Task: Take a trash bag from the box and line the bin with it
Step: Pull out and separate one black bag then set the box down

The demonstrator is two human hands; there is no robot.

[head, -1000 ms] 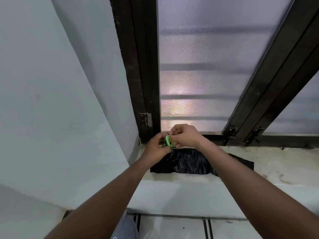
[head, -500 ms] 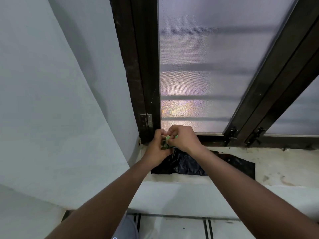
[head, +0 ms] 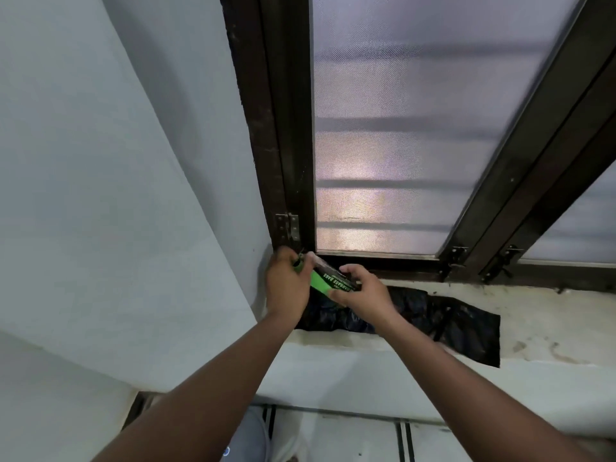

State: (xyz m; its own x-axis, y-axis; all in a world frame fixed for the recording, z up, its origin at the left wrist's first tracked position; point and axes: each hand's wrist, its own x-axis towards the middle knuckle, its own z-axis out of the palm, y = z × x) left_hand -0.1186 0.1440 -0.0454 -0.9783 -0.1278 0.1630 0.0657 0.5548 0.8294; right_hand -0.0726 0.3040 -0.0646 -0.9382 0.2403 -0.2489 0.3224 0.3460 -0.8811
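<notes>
A small green and black box [head: 328, 279] printed "GARBAGE BAGS" is held between both hands above the window sill. My right hand [head: 365, 291] grips its right end. At the box's left end my left hand [head: 286, 285] is closed around the flap area, fingers hiding the opening. A black trash bag [head: 443, 320] lies flat and partly unfolded on the sill under and to the right of my hands. No bin is in view.
The white stone sill [head: 550, 325] runs right from the corner. A dark window frame [head: 283, 128] with frosted glass [head: 416, 128] rises behind it. A white wall [head: 100, 195] closes the left side. Tiled floor [head: 333, 438] lies below.
The box has been turned so its long printed side shows, and my hands have drawn apart to its two ends. The bag on the sill lies more spread to the right.
</notes>
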